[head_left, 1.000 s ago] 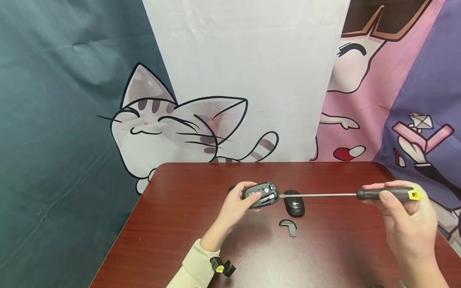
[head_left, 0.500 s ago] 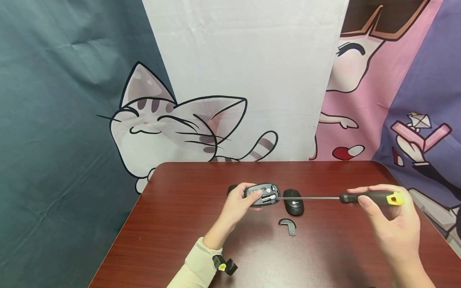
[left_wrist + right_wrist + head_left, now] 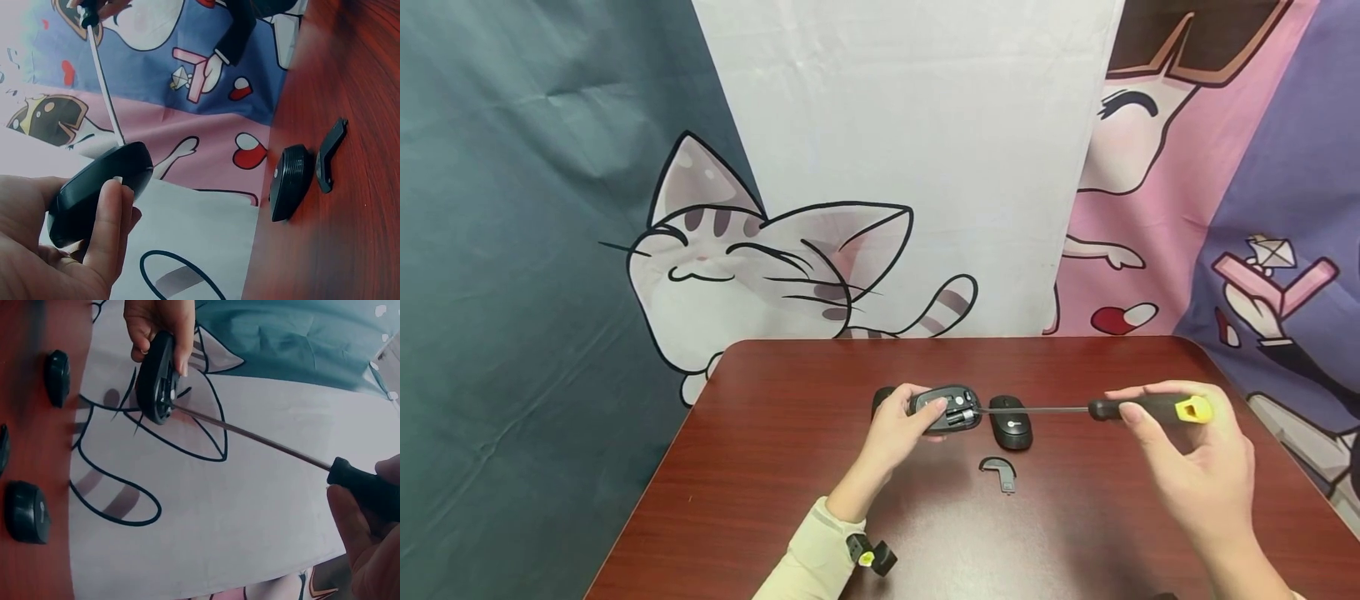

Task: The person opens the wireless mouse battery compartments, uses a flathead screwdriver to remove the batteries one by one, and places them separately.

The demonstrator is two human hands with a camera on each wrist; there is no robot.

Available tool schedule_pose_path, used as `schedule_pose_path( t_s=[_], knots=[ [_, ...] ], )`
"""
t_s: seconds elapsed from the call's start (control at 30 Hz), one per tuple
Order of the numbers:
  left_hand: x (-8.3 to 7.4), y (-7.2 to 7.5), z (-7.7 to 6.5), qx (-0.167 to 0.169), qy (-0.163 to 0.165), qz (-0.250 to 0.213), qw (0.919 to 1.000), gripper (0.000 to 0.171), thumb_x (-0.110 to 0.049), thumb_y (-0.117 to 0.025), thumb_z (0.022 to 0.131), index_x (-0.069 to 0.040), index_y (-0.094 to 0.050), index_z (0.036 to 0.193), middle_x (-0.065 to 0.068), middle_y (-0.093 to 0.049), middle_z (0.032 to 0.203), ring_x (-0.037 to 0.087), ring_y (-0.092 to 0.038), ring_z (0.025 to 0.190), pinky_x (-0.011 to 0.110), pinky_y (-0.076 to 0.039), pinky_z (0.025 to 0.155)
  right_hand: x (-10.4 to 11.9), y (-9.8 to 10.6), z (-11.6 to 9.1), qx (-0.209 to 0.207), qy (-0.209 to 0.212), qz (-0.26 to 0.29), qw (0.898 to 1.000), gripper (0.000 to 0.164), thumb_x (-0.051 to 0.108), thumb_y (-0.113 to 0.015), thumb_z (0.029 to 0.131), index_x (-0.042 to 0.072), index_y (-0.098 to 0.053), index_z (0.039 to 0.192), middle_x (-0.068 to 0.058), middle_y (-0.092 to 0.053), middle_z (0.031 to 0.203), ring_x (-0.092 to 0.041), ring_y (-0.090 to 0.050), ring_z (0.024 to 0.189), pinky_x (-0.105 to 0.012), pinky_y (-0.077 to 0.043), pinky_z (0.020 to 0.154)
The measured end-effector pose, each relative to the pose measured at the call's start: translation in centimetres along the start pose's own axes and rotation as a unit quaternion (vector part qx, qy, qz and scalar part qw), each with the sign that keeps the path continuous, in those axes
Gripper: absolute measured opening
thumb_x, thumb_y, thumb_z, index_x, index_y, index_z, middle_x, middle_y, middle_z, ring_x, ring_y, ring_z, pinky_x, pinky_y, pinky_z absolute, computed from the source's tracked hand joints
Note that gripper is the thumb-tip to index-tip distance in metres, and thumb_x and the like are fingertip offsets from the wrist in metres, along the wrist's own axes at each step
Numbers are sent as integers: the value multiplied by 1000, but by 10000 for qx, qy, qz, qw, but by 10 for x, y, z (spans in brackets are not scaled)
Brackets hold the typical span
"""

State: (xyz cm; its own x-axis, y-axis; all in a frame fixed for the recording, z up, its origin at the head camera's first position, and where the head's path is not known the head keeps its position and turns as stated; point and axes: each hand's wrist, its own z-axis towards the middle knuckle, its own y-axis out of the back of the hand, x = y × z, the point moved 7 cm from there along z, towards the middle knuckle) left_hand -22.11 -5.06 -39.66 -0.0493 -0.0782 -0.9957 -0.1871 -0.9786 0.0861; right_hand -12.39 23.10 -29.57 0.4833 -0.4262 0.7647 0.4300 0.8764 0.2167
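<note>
My left hand (image 3: 898, 425) grips a black computer mouse (image 3: 927, 406) above the table, its underside facing the head camera. The thumb lies across that underside. A battery (image 3: 959, 417) shows in the mouse's uncovered compartment. My right hand (image 3: 1198, 467) holds a screwdriver (image 3: 1157, 408) by its black handle, which ends in yellow. Its long metal shaft (image 3: 256, 436) runs level towards the mouse, with the tip at the end of the battery compartment. In the left wrist view the mouse (image 3: 100, 187) hides the screwdriver's tip.
A second black mouse (image 3: 1011, 423) sits on the reddish-brown table (image 3: 760, 467), right of the held one. Nearer lies a hook-shaped battery cover (image 3: 1002, 473). Partly behind my left hand is a dark rounded object (image 3: 881, 398). A cartoon-printed cloth (image 3: 925, 125) hangs behind the table.
My right hand has moved left with the screwdriver, bringing its tip from beside the mouse's edge to the battery compartment. The left hand has barely shifted and still grips the mouse.
</note>
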Motion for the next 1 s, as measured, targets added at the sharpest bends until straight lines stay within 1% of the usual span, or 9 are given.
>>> schedule_pose_path(
  t_s=[0.07,0.17,0.33,0.5,0.6,0.73,0.83,0.9,1.0],
  knots=[
    [8,0,4,-38,-17,12,10000,35,-23,-65,88,0,-55,112,12,-68,93,34,-69,72,46,-59,69,5,-1,1,8,-134,-325,9994,40,-10,-69,76,-4,-53,112,-13,-70,97,-9,-64,90,-10,-49,69],
    [19,0,9,-88,-45,165,9998,37,-29,-66,87,-4,-56,112,11,-68,91,29,-69,68,42,-60,66,9,-4,3,47,-239,-681,9974,38,-4,-72,76,3,-57,110,-7,-70,96,-4,-62,91,-8,-47,70],
    [20,-2,10,-177,-116,440,9988,37,-34,-67,85,-7,-58,108,9,-68,86,20,-68,60,36,-61,59,19,-9,8,80,-40,-1322,9912,36,8,-77,75,14,-61,106,7,-70,91,5,-58,89,-4,-41,69],
    [22,-3,10,-277,-67,573,9979,35,-33,-68,85,-8,-59,107,8,-68,83,18,-68,56,29,-59,53,24,-17,13,225,135,-1638,9862,33,15,-79,74,15,-60,102,19,-66,87,13,-57,77,1,-42,68],
    [24,-3,10,-332,-41,655,9973,35,-33,-67,85,-7,-59,107,7,-67,82,17,-67,55,27,-58,51,22,-24,14,305,161,-1825,9826,32,20,-78,75,16,-60,101,24,-63,84,11,-55,67,-2,-42,60],
    [25,-4,11,-364,-20,778,9963,33,-32,-67,85,-7,-59,106,6,-67,81,15,-66,54,26,-58,49,23,-32,13,358,340,-1964,9793,34,24,-79,74,18,-59,101,22,-62,81,2,-44,48,-13,-36,44],
    [26,-4,12,-370,12,823,9959,33,-32,-67,85,-7,-59,105,5,-66,80,13,-66,52,26,-58,49,27,-38,12,397,624,-1955,9779,36,23,-80,73,18,-59,102,18,-63,80,1,-36,42,-15,-32,39],
    [27,-3,13,-387,57,813,9959,32,-32,-67,85,-8,-60,105,5,-67,80,14,-66,52,28,-58,50,28,-41,12,406,797,-1881,9781,36,22,-80,73,16,-59,102,15,-65,82,5,-40,45,-10,-35,42],
    [29,0,16,-438,109,580,9973,33,-30,-68,85,-5,-59,105,7,-67,83,19,-67,54,32,-59,53,22,-38,16,338,639,-1642,9838,36,18,-80,74,14,-59,103,12,-68,85,10,-52,57,-2,-41,54]
  ],
)
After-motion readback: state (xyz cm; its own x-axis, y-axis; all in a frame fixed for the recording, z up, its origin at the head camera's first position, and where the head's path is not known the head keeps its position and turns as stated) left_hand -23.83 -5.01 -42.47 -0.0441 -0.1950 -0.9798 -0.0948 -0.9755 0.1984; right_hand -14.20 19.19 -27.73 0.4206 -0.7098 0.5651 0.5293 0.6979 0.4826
